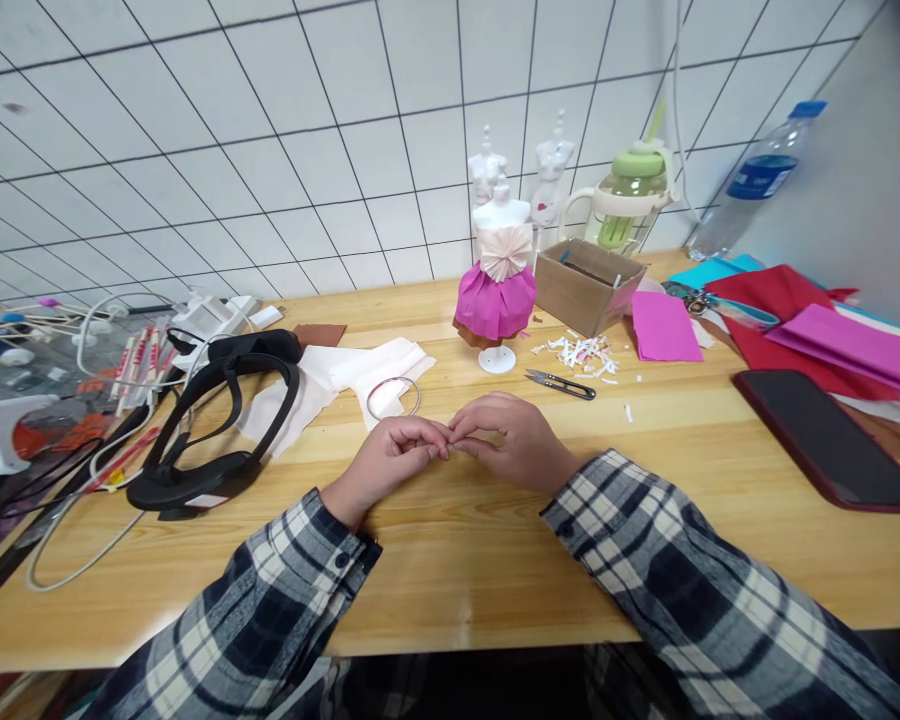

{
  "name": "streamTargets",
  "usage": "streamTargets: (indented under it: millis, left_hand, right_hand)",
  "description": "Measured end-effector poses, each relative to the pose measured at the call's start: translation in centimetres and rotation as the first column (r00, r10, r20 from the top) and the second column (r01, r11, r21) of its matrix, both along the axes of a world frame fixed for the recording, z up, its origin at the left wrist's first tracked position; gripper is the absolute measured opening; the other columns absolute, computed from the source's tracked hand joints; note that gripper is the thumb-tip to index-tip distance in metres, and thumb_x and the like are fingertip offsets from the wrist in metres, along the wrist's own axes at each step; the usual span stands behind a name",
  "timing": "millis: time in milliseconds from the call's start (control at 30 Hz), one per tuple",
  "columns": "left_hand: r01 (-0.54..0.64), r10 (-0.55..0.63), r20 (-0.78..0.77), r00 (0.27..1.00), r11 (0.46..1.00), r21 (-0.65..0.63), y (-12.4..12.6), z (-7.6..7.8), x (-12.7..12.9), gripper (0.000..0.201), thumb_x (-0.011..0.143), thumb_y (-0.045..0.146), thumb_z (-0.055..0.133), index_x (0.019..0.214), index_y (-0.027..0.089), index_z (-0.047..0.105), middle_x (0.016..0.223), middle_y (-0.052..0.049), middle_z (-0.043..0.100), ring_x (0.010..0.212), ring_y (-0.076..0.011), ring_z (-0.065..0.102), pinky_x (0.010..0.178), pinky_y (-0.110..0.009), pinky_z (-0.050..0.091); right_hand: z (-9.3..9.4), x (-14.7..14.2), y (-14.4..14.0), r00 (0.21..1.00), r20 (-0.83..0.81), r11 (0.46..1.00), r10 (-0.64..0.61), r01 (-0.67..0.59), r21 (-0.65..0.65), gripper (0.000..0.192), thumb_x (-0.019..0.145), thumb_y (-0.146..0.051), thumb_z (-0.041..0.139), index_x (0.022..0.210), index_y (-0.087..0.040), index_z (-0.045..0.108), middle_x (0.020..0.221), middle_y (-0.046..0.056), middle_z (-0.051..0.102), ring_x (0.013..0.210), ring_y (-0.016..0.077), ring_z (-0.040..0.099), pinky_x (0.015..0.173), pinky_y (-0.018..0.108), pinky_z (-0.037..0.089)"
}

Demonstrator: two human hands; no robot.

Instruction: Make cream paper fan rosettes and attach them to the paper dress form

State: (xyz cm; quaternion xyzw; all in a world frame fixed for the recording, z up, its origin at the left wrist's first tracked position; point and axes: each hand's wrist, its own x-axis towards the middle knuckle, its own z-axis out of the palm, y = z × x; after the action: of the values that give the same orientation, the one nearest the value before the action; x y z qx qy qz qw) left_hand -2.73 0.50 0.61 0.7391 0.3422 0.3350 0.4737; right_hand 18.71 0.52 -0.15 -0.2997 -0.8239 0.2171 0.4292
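Both hands meet at the centre of the frame, low over the wooden surface (450, 560). The left hand (390, 455) and the right hand (510, 440) press their fingertips together, each in a narrow pinching grip on something tiny between them; it is too small to tell what it is. Plaid sleeves run from both wrists down to the lower edge of the frame.

Just above the hands lies a thin wire ring (394, 397), resting partly on a white sheet of paper (345, 375). Right of it, near the right hand, lie small black thread snips (562, 383), with a scatter of white paper scraps (581, 353) just beyond.

Further up the middle stands a small white mannequin wearing a magenta paper dress (496, 290), and 2 more bare mannequins stand behind it against the tiled wall. An open cardboard box (585, 285) sits just right of the dress, a green-lidded drink bottle (630, 200) behind it, and a clear water bottle (757, 180) in the upper right.

At the right edge lie pink, red and blue paper sheets (817, 330) and a dark phone (829, 440). On the left sit a black headband-like stand (210, 430), white cables and a glue gun (4, 430).
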Motion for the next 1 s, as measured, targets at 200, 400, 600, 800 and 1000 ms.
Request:
streamTargets:
  millis: [200, 400, 600, 800, 1000]
  left_hand:
    - [0.204, 0.039, -0.376, 0.926, 0.786, 0.583, 0.4, 1.1, -0.3, 0.015, 0.085, 0.017, 0.059, 0.091, 0.019, 0.073, 0.095, -0.007, 0.076, 0.085, -0.0186, 0.071, 0.080, -0.032, 0.055]
    - [0.304, 0.239, -0.506, 0.829, 0.567, 0.765, 0.8, 1.3, -0.8, 0.020, 0.088, 0.020, 0.060, 0.105, 0.023, 0.072, 0.105, -0.004, 0.076, 0.098, -0.0214, 0.067, 0.091, -0.040, 0.053]
    - [0.167, 0.387, -0.612, 0.689, 0.738, 0.654, 1.1, -0.1, 0.2, 0.046, 0.093, 0.027, 0.052, 0.137, 0.013, 0.052, 0.121, -0.015, 0.067, 0.112, -0.0283, 0.060, 0.099, -0.046, 0.049]
    - [0.085, 0.387, -0.579, 0.717, 0.777, 0.624, 1.2, -0.7, 1.7, 0.038, 0.092, 0.032, 0.054, 0.126, 0.016, 0.054, 0.141, -0.015, 0.054, 0.134, -0.0316, 0.044, 0.113, -0.053, 0.036]
    - [0.217, 0.294, -0.642, 0.708, 0.774, 0.595, 0.9, -1.0, 5.5, 0.024, 0.091, 0.037, 0.055, 0.099, 0.015, 0.059, 0.154, -0.015, 0.040, 0.144, -0.0351, 0.031, 0.115, -0.052, 0.033]
  right_hand:
    - [0.2, 0.6, 0.2, 0.981, 0.192, 0.927, 0.031, 0.043, -0.373, 0.008, 0.083, -0.017, 0.066, 0.084, -0.018, 0.074, 0.078, 0.001, 0.073, 0.073, 0.0148, 0.063, 0.071, 0.027, 0.045]
    - [0.2, 1.0, 0.7, 0.992, 0.115, 0.791, -0.059, 0.117, -0.600, 0.011, 0.080, -0.020, 0.068, 0.085, -0.021, 0.078, 0.082, -0.001, 0.078, 0.075, 0.0143, 0.068, 0.069, 0.024, 0.048]
    - [0.0, 2.8, 1.9, 0.908, 0.279, 0.884, -0.312, 0.385, -0.264, 0.015, 0.086, -0.023, 0.064, 0.091, -0.023, 0.078, 0.093, 0.001, 0.078, 0.087, 0.0179, 0.068, 0.080, 0.029, 0.047]
    - [-0.1, 5.1, 3.1, 0.718, 0.526, 0.806, -0.455, 0.584, -0.100, 0.029, 0.087, -0.029, 0.064, 0.115, -0.028, 0.071, 0.091, 0.002, 0.076, 0.090, 0.0217, 0.065, 0.075, 0.031, 0.044]
    - [0.4, 5.1, 2.9, 0.576, 0.681, 0.833, -0.453, 0.546, 0.093, 0.038, 0.091, -0.033, 0.059, 0.129, -0.029, 0.063, 0.091, 0.010, 0.071, 0.088, 0.0241, 0.063, 0.072, 0.030, 0.041]
